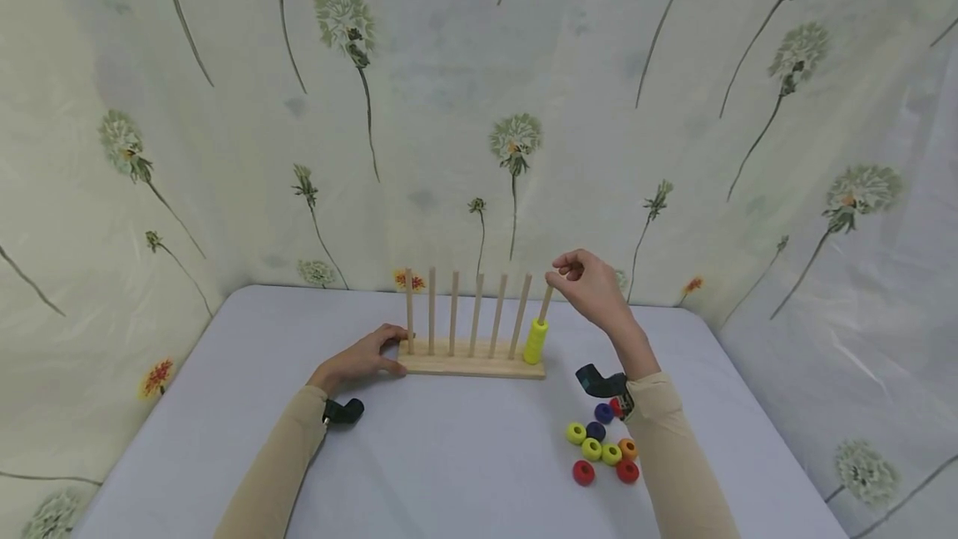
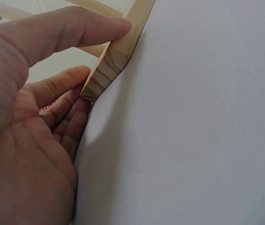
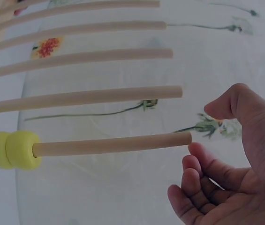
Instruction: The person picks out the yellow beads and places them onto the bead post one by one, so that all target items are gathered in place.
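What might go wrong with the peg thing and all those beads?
The right grip is close to the tip of the peg with stacked yellow beads, so a bump might wobble it. The left grip pinches one end of the wooden base; if it slips, the base could slide. Loose beads lie beside the right sleeve, so a brush might send some rolling.

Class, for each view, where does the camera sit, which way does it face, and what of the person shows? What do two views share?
Head: on the head, facing forward and down at the wooden rack; left hand, right hand and sleeves show.
Left wrist: on that wrist, facing the rack's end; left hand shows.
Right wrist: on that wrist, facing the pegs; right hand shows.
Shared: head and right wrist both show yellow beads on one peg.
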Demonstrator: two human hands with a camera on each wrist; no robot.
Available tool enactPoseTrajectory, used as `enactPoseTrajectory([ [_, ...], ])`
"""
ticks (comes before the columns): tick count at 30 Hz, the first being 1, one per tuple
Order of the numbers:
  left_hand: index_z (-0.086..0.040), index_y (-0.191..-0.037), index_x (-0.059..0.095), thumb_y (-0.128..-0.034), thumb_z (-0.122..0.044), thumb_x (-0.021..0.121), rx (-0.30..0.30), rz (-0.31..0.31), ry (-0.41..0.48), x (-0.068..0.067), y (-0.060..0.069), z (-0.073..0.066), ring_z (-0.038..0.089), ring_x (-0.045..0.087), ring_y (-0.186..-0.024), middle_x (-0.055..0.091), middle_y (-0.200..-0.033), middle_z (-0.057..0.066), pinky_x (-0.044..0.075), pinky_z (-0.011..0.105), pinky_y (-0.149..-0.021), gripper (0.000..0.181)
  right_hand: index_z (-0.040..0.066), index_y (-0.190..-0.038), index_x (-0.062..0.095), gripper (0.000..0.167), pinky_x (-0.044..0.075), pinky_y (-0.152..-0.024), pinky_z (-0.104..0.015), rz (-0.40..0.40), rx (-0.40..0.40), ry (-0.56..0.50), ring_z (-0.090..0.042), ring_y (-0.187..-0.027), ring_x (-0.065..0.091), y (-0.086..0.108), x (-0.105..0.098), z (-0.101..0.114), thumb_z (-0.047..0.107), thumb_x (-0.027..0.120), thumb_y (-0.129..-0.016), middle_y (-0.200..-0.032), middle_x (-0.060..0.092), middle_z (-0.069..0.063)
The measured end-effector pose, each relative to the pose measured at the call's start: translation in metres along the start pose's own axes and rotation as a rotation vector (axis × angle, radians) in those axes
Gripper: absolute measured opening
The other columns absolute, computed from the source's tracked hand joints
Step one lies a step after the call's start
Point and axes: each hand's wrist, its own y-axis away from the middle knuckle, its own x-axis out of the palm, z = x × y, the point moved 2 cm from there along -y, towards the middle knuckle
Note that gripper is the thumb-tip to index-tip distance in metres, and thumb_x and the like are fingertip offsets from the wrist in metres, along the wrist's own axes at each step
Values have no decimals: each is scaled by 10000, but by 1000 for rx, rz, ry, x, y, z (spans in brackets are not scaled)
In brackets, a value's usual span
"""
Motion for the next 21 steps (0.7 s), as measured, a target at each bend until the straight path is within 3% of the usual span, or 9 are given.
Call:
enactPoseTrajectory([
  [10,-98,-1326,525,-742,-234,828,16,-4,-2,1,0,4,324,353,-1363,436,-1384,100,225,530,-1157,671,43,-1073,606,299,454,-703,-291,58,-38,-80,-212,-849,541,25,-6,-13,292,650,-914,-946,599,-92],
  [21,-107,-1364,488,-751,-245,816,-9,-1,-17,-1,1,1,313,306,-1402,400,-1441,100,201,509,-1174,709,99,-1052,588,271,477,-777,-267,213,-23,21,-174,-905,536,73,12,-50,248,713,-863,-992,613,-63],
])
